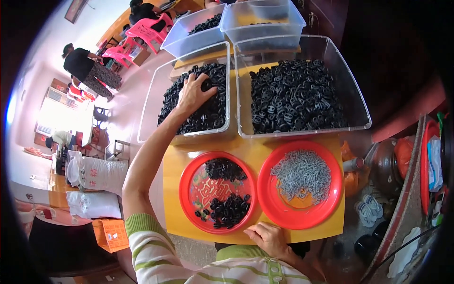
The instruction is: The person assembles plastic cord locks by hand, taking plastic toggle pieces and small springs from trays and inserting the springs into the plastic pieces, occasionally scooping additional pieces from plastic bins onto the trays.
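My left hand reaches into the clear plastic bin at the left, its fingers bent round some of the black plastic parts. The fingertips are partly hidden among the pieces. My right hand rests at the table's near edge with its fingers curled in, and nothing shows in it. Beside it lies a red round tray holding a pile of grey screws. Left of that, another red tray carries two groups of small black parts.
A second clear bin full of black parts stands at the right. Two more bins stand behind. The yellow table holds the trays. White sacks stand at the left, and other people are farther back.
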The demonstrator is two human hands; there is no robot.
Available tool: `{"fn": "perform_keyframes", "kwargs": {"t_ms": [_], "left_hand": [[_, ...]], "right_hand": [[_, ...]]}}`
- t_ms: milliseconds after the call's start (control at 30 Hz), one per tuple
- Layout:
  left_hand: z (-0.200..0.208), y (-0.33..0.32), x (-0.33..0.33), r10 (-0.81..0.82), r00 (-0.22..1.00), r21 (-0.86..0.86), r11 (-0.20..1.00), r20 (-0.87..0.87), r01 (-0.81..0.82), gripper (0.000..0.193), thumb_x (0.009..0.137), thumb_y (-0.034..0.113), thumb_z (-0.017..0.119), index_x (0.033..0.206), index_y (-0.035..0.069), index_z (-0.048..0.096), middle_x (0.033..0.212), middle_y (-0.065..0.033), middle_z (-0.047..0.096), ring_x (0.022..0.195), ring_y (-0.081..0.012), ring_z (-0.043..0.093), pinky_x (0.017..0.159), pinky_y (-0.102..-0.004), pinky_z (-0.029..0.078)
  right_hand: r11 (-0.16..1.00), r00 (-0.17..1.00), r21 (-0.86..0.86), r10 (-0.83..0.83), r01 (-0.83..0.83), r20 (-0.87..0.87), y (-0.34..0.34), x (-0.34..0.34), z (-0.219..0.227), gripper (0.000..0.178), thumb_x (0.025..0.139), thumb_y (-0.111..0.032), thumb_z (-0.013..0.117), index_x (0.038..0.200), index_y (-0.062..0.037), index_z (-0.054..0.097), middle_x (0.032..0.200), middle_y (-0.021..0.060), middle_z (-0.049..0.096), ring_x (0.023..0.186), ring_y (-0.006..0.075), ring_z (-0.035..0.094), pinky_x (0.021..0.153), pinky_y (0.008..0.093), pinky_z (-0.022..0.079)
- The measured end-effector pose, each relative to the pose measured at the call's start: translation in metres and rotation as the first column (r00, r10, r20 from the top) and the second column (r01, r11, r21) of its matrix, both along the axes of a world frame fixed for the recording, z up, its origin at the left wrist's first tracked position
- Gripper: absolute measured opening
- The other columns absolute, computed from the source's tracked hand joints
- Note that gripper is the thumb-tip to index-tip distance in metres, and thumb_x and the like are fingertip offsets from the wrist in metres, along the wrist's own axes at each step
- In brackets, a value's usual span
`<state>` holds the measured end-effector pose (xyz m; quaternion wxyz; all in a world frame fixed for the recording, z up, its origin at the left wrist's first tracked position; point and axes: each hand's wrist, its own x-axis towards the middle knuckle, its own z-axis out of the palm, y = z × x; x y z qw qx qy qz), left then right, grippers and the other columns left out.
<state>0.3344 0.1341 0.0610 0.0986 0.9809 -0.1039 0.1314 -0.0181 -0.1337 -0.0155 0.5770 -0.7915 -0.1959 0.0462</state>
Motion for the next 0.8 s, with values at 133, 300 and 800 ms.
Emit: {"fn": "perform_keyframes", "kwargs": {"t_ms": [133, 300, 800], "left_hand": [[0.004, -0.009, -0.001, 0.001, 1.000, -0.030, 1.000, -0.007, -0.002, 0.037, 0.076, 0.037, 0.067, 0.102, 0.012, 0.060, 0.094, -0.0172, 0.056, 0.085, -0.0367, 0.060, 0.072, -0.0459, 0.050], [0.004, 0.010, 0.005, -0.080, 0.994, -0.201, 0.975, 0.074, 0.094, 0.033, 0.075, 0.031, 0.067, 0.098, 0.008, 0.063, 0.086, -0.0184, 0.061, 0.079, -0.0350, 0.062, 0.070, -0.0412, 0.050], [0.067, 0.011, -0.068, -0.093, 0.930, -0.819, 0.511, -0.355, -0.262, 0.022, 0.079, 0.021, 0.068, 0.097, 0.011, 0.061, 0.066, 0.0009, 0.055, 0.042, -0.0049, 0.044, 0.030, -0.0205, 0.025]], "right_hand": [[0.998, 1.000, -0.062, -0.022, 0.023, 0.019, 0.003, 0.002, -0.003, 0.013, 0.082, -0.016, 0.068, 0.081, -0.0053, 0.061, 0.071, 0.0077, 0.060, 0.063, 0.0263, 0.062, 0.055, 0.0366, 0.048], [0.998, 0.999, -0.052, -0.046, 0.045, -0.019, 0.005, 0.002, 0.001, 0.014, 0.082, -0.017, 0.069, 0.080, -0.0048, 0.062, 0.069, 0.0087, 0.060, 0.063, 0.0264, 0.062, 0.054, 0.0364, 0.047], [0.994, 0.998, -0.091, -0.059, 0.057, -0.019, 0.011, -0.010, 0.000, 0.013, 0.081, -0.013, 0.070, 0.077, -0.0037, 0.062, 0.069, 0.0096, 0.061, 0.060, 0.0263, 0.061, 0.052, 0.0360, 0.047]]}}
